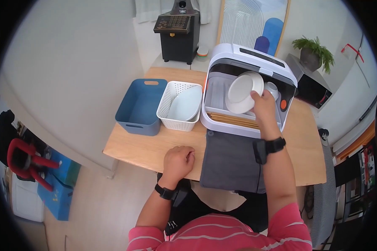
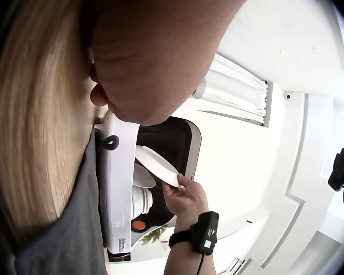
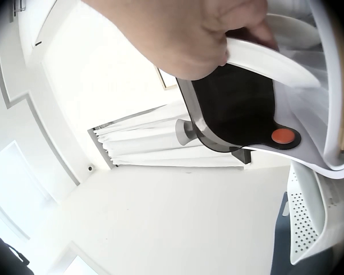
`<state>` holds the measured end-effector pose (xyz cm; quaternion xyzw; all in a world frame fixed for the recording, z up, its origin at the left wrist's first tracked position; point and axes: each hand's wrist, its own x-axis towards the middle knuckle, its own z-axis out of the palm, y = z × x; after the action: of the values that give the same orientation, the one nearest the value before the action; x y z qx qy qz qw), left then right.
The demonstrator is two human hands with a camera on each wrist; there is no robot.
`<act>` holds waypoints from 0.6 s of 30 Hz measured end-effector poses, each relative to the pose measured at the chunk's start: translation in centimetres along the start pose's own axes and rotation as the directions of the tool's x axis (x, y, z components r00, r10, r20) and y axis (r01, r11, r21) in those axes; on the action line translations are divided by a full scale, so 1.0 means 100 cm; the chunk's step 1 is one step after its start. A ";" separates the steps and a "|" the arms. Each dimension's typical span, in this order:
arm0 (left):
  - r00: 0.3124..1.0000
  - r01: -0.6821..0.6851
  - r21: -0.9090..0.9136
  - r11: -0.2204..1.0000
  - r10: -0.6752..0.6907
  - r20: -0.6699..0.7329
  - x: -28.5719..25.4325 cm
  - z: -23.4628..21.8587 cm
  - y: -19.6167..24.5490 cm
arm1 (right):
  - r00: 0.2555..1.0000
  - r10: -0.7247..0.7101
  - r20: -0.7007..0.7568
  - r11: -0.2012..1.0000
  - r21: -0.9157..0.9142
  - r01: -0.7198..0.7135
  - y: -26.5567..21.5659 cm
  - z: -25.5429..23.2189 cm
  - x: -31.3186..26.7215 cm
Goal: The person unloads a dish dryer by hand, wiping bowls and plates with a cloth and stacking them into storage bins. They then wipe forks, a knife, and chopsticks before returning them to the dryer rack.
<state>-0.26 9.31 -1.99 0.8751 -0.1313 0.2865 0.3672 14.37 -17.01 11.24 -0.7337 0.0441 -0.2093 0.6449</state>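
My right hand (image 1: 264, 109) pinches a white plate (image 1: 239, 90) by its rim, thumb on the near face, over the open white dish box (image 1: 209, 121). In the left wrist view the held plate (image 2: 156, 165) is tilted, and another white plate (image 2: 142, 176) is beside it inside the box. White bowls (image 2: 140, 201) stand at the box's right end. Wooden chopsticks (image 1: 232, 120) lie along the front of the box. My left hand (image 1: 178, 164) rests on the wooden table (image 1: 134, 144) near its front edge, fingers loosely curled, holding nothing.
Left of the box stand a white perforated basket (image 1: 162, 108) with a pale blue oval dish (image 1: 184, 103) and a blue bin (image 1: 132, 119). A dark grey cloth (image 1: 232, 161) lies before the box. A potted plant (image 1: 312, 56) on a microwave (image 1: 310, 81) stands at the back right.
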 end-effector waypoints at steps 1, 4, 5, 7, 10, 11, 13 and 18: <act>1.000 0.005 -0.006 1.000 -0.005 -0.002 -0.001 0.000 -0.001 | 1.000 -0.007 0.011 0.999 0.040 0.006 -0.008 -0.008 -0.014; 0.999 -0.031 0.002 1.000 0.031 -0.015 -0.001 0.000 -0.002 | 0.994 -0.043 0.099 0.999 -0.019 0.045 -0.042 -0.029 -0.057; 1.000 -0.025 0.000 1.000 0.025 -0.016 -0.001 0.000 -0.002 | 0.994 -0.041 0.103 0.999 -0.024 0.044 -0.048 -0.033 -0.065; 0.999 0.005 0.013 1.000 -0.005 0.033 -0.001 -0.001 -0.002 | 0.910 -0.247 0.334 0.919 -0.216 0.329 -0.059 -0.038 -0.078; 1.000 0.001 -0.002 1.000 0.000 0.018 -0.001 -0.001 -0.001 | 0.758 -0.385 0.527 0.743 -0.311 0.593 -0.096 -0.014 -0.104; 1.000 0.001 0.001 1.000 -0.001 0.012 -0.001 0.000 -0.001 | 0.754 -0.388 0.530 0.741 -0.307 0.597 -0.095 -0.005 -0.101; 1.000 0.016 -0.025 1.000 -0.016 -0.018 -0.002 -0.001 -0.002 | 0.251 -0.745 0.619 0.143 -0.219 0.965 -0.088 0.021 -0.088; 1.000 0.020 -0.018 1.000 -0.020 -0.020 -0.003 -0.001 -0.003 | 0.069 -0.687 0.723 -0.103 -0.191 0.976 -0.071 0.071 -0.065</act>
<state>-0.45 9.57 -2.29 0.8701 -0.1215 0.2907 0.3791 9.61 -7.12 15.92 -0.7694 -0.5058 -0.3895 0.0225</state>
